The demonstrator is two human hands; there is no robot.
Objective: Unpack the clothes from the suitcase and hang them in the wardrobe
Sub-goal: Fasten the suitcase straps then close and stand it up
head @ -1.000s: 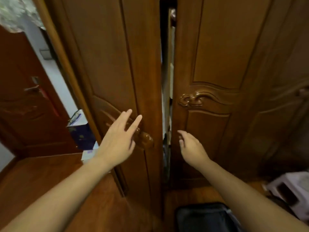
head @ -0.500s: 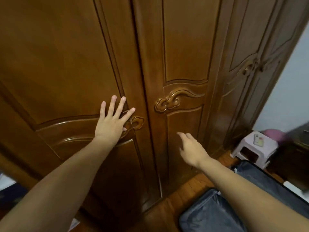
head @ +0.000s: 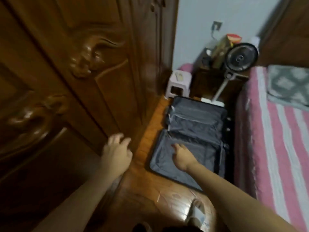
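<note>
Suitcase (head: 192, 136) lying open on floor at 3 o'clock of closed wardrobe (head: 66, 72) — left hand (head: 117, 153) and right hand (head: 182, 156) both loose-fingered, holding nothing.

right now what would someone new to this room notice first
The open suitcase lies flat on the wooden floor between the carved wardrobe on the left and the pink striped bed on the right, its grey lining bare. The right hand reaches over it, and a fan stands behind.
</note>
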